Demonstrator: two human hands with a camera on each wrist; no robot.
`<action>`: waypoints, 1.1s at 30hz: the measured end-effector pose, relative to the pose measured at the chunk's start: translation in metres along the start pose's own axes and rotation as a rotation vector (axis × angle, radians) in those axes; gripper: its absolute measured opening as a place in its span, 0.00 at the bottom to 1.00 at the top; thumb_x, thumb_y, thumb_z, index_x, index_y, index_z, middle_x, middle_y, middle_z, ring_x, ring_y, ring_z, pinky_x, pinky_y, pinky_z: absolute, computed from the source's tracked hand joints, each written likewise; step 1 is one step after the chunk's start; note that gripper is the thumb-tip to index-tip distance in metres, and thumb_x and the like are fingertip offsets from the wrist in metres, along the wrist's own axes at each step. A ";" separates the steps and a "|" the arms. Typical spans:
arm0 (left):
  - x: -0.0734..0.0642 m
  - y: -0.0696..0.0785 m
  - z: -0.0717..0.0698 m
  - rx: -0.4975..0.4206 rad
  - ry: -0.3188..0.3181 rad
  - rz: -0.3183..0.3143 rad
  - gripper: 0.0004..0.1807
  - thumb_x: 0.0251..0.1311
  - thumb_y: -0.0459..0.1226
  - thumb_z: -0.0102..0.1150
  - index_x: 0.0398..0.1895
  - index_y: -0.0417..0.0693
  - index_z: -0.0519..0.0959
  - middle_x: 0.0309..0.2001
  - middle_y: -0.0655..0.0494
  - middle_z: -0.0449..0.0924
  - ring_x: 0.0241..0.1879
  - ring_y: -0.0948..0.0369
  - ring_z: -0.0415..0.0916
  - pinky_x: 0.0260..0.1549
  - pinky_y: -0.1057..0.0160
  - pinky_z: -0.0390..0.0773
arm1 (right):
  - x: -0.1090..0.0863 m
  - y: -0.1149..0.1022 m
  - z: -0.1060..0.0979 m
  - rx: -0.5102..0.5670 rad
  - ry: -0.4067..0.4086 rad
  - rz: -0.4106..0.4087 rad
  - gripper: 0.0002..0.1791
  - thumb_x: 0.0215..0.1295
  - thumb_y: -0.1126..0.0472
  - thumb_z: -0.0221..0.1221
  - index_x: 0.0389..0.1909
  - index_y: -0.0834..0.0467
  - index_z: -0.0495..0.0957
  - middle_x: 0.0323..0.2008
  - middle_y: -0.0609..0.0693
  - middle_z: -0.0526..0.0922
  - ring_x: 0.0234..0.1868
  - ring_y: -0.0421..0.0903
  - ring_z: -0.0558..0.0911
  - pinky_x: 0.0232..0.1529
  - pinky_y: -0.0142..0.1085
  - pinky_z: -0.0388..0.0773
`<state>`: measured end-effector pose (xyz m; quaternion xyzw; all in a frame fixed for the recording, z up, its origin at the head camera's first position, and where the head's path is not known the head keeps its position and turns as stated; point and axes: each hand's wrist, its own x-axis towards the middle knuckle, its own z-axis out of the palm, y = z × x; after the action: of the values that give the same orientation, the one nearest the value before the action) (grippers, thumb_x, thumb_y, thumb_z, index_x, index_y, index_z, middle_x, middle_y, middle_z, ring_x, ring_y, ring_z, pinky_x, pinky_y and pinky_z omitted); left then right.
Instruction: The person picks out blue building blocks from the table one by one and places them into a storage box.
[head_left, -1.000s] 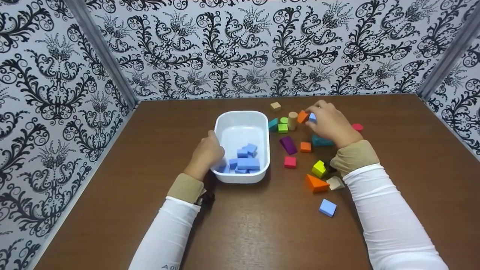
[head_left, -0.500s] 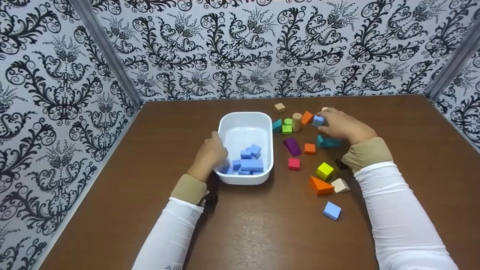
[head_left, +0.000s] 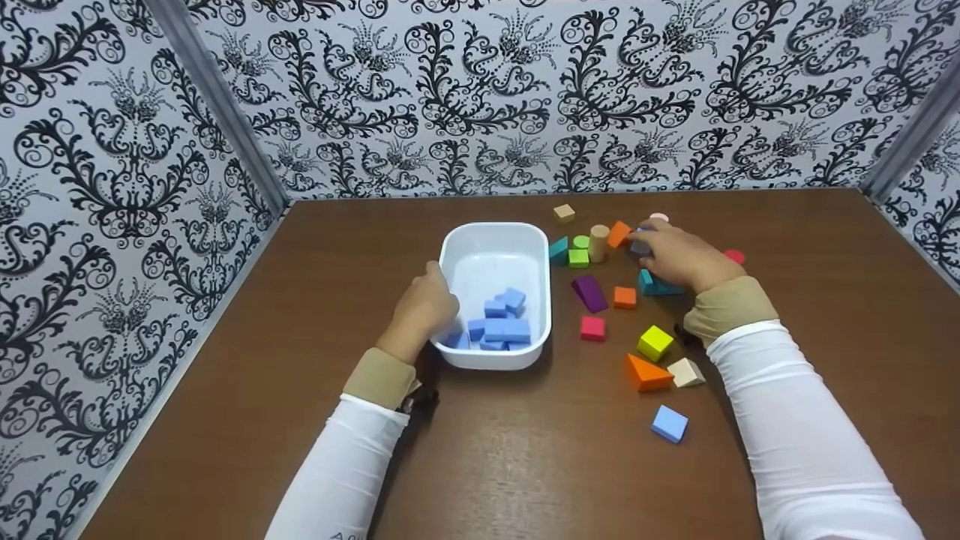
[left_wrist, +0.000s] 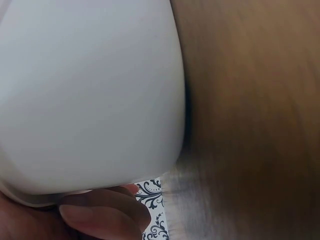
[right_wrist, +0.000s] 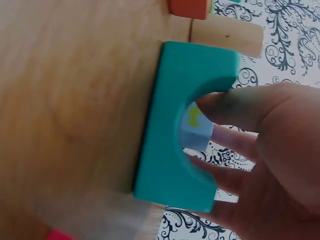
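Note:
My left hand (head_left: 427, 304) grips the left rim of a white plastic tub (head_left: 546, 300). Several light blue blocks (head_left: 507, 330) lie at the tub's near end. In the left wrist view, fingers (left_wrist: 105, 215) are curled at the rim beside the tub's outer wall. At the back right, my right hand (head_left: 686, 255) has thumb and fingertips around a light blue block (right_wrist: 196, 137), shaded by the hand in the head view. A teal arch block (right_wrist: 160, 135) stands in front of those fingers in the right wrist view and hides part of them.
Coloured blocks lie right of the tub: an upright wooden cylinder (head_left: 598, 244), a purple block (head_left: 590, 293), a red block (head_left: 592, 328), a yellow block (head_left: 655, 343) and an orange triangle (head_left: 648, 373). Nearest the front is another light blue block (head_left: 670, 424). Patterned walls bound the table.
My right hand has shifted slightly and its fingers have come closer over the blue block, which now looks darker. My left hand keeps its grip on the tub. The head view has shifted a little.

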<state>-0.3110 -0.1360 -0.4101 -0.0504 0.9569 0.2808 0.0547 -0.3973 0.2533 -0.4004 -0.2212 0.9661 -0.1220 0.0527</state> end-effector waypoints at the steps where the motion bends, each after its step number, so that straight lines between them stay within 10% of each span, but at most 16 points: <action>1: 0.000 0.000 0.000 0.000 -0.001 -0.003 0.41 0.65 0.31 0.56 0.79 0.30 0.54 0.65 0.30 0.75 0.59 0.42 0.79 0.64 0.42 0.76 | 0.000 -0.001 0.001 -0.003 0.023 0.007 0.26 0.75 0.67 0.58 0.73 0.63 0.73 0.73 0.69 0.65 0.70 0.73 0.70 0.69 0.67 0.68; 7: 0.000 0.001 -0.001 -0.009 -0.006 -0.009 0.41 0.65 0.30 0.57 0.80 0.31 0.54 0.66 0.30 0.75 0.59 0.43 0.78 0.65 0.42 0.76 | -0.001 -0.002 0.003 -0.015 0.098 0.038 0.19 0.72 0.68 0.58 0.62 0.64 0.82 0.59 0.67 0.76 0.58 0.69 0.79 0.63 0.65 0.74; 33: 0.001 0.000 -0.002 0.014 -0.017 -0.005 0.40 0.66 0.31 0.55 0.80 0.30 0.53 0.65 0.30 0.75 0.60 0.42 0.79 0.65 0.42 0.76 | -0.019 -0.009 -0.026 0.031 0.269 -0.002 0.14 0.70 0.70 0.64 0.55 0.62 0.85 0.56 0.66 0.83 0.59 0.69 0.79 0.63 0.66 0.73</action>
<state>-0.3119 -0.1366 -0.4086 -0.0502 0.9582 0.2743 0.0638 -0.3810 0.2593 -0.3721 -0.2030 0.9623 -0.1654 -0.0742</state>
